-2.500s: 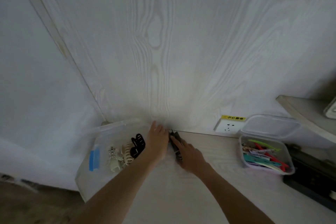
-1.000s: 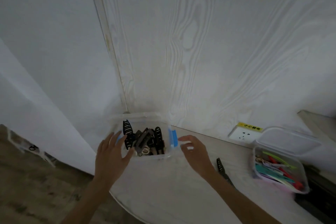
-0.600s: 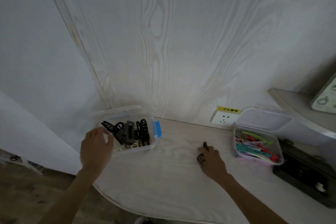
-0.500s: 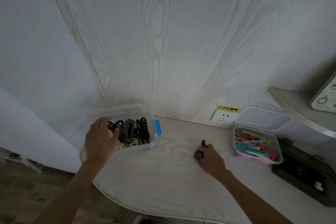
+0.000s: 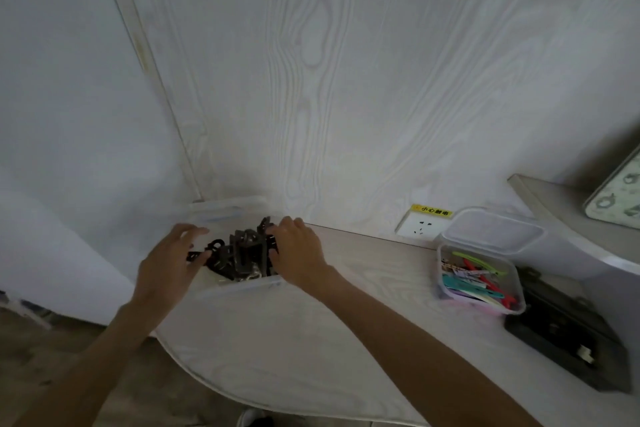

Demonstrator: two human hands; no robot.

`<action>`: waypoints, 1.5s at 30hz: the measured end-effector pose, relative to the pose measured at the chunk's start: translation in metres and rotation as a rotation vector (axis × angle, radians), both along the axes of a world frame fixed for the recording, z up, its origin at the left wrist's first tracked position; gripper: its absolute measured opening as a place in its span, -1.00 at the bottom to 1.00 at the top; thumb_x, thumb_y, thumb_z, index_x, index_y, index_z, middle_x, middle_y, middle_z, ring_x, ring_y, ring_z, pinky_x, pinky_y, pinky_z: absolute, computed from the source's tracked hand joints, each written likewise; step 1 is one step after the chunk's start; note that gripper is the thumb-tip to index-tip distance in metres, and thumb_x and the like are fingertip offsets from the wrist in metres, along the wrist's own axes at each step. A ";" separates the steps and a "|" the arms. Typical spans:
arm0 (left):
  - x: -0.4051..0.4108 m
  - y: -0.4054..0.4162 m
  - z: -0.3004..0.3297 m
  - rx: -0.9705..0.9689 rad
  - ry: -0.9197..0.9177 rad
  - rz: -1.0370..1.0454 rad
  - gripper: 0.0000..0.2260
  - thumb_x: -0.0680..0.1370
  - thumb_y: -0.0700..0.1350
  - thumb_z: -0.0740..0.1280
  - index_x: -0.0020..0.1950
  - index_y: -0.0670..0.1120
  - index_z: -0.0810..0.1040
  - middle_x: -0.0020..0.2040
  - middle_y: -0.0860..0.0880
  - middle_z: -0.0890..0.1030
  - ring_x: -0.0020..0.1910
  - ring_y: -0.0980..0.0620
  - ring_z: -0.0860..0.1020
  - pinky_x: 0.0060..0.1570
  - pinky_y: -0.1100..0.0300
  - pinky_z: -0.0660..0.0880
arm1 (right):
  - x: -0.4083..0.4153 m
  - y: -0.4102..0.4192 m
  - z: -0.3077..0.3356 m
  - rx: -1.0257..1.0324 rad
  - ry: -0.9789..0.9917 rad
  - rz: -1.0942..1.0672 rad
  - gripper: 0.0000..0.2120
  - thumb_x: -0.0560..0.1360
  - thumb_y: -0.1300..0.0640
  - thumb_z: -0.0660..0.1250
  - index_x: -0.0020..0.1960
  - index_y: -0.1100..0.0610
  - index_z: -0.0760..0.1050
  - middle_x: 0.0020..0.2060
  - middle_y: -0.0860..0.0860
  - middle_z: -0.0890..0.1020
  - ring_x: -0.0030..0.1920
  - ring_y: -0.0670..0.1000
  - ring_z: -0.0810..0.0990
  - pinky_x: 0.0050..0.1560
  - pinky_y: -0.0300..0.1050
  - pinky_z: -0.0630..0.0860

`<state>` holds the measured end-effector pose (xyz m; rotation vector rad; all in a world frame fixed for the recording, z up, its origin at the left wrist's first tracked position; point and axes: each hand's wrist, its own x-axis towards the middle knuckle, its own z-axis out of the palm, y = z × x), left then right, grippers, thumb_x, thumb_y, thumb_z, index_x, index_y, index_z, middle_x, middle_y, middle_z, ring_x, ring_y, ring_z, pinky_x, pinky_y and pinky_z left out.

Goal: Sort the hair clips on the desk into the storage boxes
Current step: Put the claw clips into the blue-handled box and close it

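Both hands spread loose around full box by counter edge; could tip, spilling clips.

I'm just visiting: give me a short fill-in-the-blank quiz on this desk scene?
1. Both hands are at the box full of ____ claw clips.
2. The box of colourful clips stands to the person's ____.
3. On the wall beside that box is a power ____.

Missing words: black; right; socket
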<state>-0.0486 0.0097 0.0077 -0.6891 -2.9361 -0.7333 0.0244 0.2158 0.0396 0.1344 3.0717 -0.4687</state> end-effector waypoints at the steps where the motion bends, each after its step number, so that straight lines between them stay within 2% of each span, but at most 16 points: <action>1: -0.004 -0.001 -0.001 0.055 -0.004 0.014 -0.68 0.45 -0.14 0.44 0.18 -0.08 0.52 0.19 -0.06 0.49 0.02 -0.11 0.57 -0.10 0.02 0.56 | -0.002 0.002 -0.008 0.129 -0.034 0.030 -0.61 0.50 0.14 0.22 0.32 0.14 0.37 0.30 0.14 0.38 0.29 0.17 0.33 0.20 0.04 0.34; 4: -0.009 0.003 -0.004 0.184 -0.005 0.215 -0.64 0.40 -0.09 0.49 0.14 -0.13 0.53 0.16 -0.14 0.50 0.06 -0.17 0.52 0.00 -0.06 0.51 | -0.004 0.010 -0.024 0.262 -0.193 0.085 -0.62 0.54 0.05 0.16 0.34 0.09 0.38 0.50 0.07 0.10 0.49 0.16 0.04 0.43 0.11 0.09; 7: 0.000 0.009 -0.008 0.342 -0.034 0.476 -0.68 0.39 0.04 0.48 0.02 -0.09 0.55 0.05 -0.15 0.56 0.02 -0.16 0.52 -0.09 -0.05 0.50 | -0.007 0.014 -0.026 0.211 -0.127 0.094 -0.57 0.52 0.10 0.22 0.37 0.12 0.32 0.51 0.09 0.09 0.50 0.16 0.05 0.46 0.11 0.06; 10: 0.005 0.018 -0.006 0.349 0.048 0.429 -0.79 0.43 0.03 0.44 -0.08 -0.10 0.62 -0.11 -0.14 0.66 -0.11 -0.17 0.58 -0.16 -0.03 0.52 | -0.009 0.015 -0.026 0.167 0.030 0.138 -0.47 0.49 0.16 0.26 0.43 0.10 0.21 0.49 0.12 0.16 0.47 0.17 0.14 0.44 0.13 0.13; 12: 0.001 0.021 -0.004 0.288 0.130 0.345 -0.81 0.44 -0.02 0.44 -0.07 -0.12 0.66 -0.17 -0.15 0.67 -0.17 -0.18 0.61 -0.22 0.00 0.51 | -0.007 0.015 -0.029 0.210 -0.033 0.233 -0.44 0.55 0.10 0.17 0.50 0.04 0.05 0.51 0.06 0.10 0.50 0.15 0.07 0.46 0.17 0.07; 15: -0.015 0.019 -0.006 0.142 0.151 0.290 -0.81 0.46 -0.01 0.42 0.00 -0.07 0.68 -0.13 -0.15 0.67 -0.09 -0.16 0.60 -0.24 0.07 0.49 | -0.007 0.014 -0.031 0.248 -0.176 0.241 -0.44 0.59 0.01 0.07 0.52 0.02 -0.07 0.53 0.02 0.04 0.52 0.11 -0.04 0.48 0.16 -0.04; 19: -0.034 0.018 -0.012 -0.046 0.144 0.164 -0.87 0.50 -0.06 0.37 -0.13 -0.07 0.69 -0.18 -0.04 0.64 -0.04 -0.09 0.52 -0.38 0.21 0.34 | -0.016 0.011 -0.024 0.238 -0.206 0.241 -0.49 0.58 0.07 0.10 0.50 0.05 0.07 0.49 0.07 0.15 0.51 0.13 0.00 0.49 0.15 -0.05; 21: -0.034 0.019 -0.008 -0.026 0.141 0.168 -0.88 0.50 -0.07 0.38 -0.13 -0.06 0.69 -0.14 -0.01 0.64 -0.03 -0.07 0.53 -0.37 0.22 0.36 | -0.024 0.007 -0.016 0.192 -0.201 0.244 -0.51 0.53 0.16 0.15 0.45 0.07 0.20 0.45 0.07 0.26 0.48 0.13 0.12 0.46 0.13 0.06; 24: -0.024 0.015 -0.004 0.098 0.210 0.179 -0.88 0.48 -0.04 0.40 -0.11 -0.06 0.68 -0.07 0.02 0.66 -0.11 -0.02 0.59 -0.36 0.20 0.46 | -0.042 0.003 -0.002 0.001 -0.023 0.142 -0.63 0.49 0.27 0.15 0.29 0.12 0.39 0.24 0.09 0.49 0.24 0.13 0.43 0.24 0.03 0.39; 27: -0.024 0.006 0.009 0.123 0.379 0.132 -0.83 0.45 -0.02 0.32 -0.17 -0.07 0.66 -0.17 -0.01 0.64 -0.23 -0.03 0.57 -0.31 0.17 0.40 | -0.066 0.000 0.008 -0.059 0.212 0.033 -0.67 0.50 0.26 0.18 0.26 0.15 0.37 0.15 0.08 0.51 0.10 0.08 0.50 0.03 -0.03 0.49; 30: -0.037 0.003 0.030 0.060 0.414 0.052 -0.81 0.44 -0.10 0.38 0.04 -0.07 0.61 -0.08 -0.04 0.60 -0.14 -0.06 0.54 -0.22 0.11 0.43 | -0.091 -0.008 0.009 0.063 0.177 0.079 -0.49 0.49 0.20 0.25 0.41 0.15 0.23 0.30 0.09 0.40 0.24 0.11 0.41 0.14 -0.02 0.44; 32: -0.046 0.003 0.038 -0.026 0.304 -0.025 -0.56 0.38 -0.17 0.47 0.24 -0.11 0.49 0.11 -0.09 0.56 0.06 -0.09 0.53 -0.07 0.07 0.51 | -0.102 -0.014 0.010 0.140 0.063 0.111 -0.40 0.47 0.21 0.28 0.45 0.14 0.15 0.38 0.10 0.31 0.36 0.12 0.28 0.27 0.00 0.33; 34: -0.055 0.002 0.035 -0.134 0.180 -0.062 -0.38 0.37 -0.17 0.48 0.38 -0.14 0.35 0.30 -0.10 0.47 0.25 -0.09 0.45 0.11 0.04 0.48 | -0.110 -0.014 0.011 0.160 0.103 0.099 -0.47 0.43 0.29 0.28 0.38 0.16 0.26 0.32 0.11 0.38 0.33 0.14 0.32 0.27 -0.03 0.30; 36: -0.062 -0.001 0.028 -0.187 0.107 -0.036 -0.39 0.42 -0.17 0.44 0.42 -0.13 0.29 0.35 -0.08 0.42 0.33 -0.08 0.38 0.18 0.04 0.44 | -0.113 -0.009 0.014 0.149 0.152 0.094 -0.60 0.42 0.35 0.25 0.25 0.17 0.39 0.19 0.12 0.47 0.24 0.13 0.39 0.18 -0.06 0.33; 40: -0.068 -0.002 0.030 -0.149 0.210 -0.018 -0.61 0.44 -0.18 0.43 0.25 -0.08 0.50 0.16 -0.05 0.58 0.16 -0.09 0.51 0.08 0.02 0.48 | -0.109 0.007 0.017 0.094 0.105 0.117 -0.71 0.48 0.34 0.21 0.15 0.14 0.47 0.12 0.10 0.52 0.20 0.10 0.44 0.07 -0.07 0.41; 45: -0.071 -0.003 0.040 -0.114 0.168 0.016 -0.72 0.46 -0.31 0.35 0.12 -0.07 0.60 -0.04 -0.04 0.66 -0.15 -0.05 0.60 -0.11 0.09 0.54 | -0.099 0.019 0.028 0.012 0.247 0.091 -0.75 0.54 0.26 0.17 0.13 0.08 0.52 0.05 0.00 0.64 0.02 0.03 0.60 -0.09 -0.08 0.49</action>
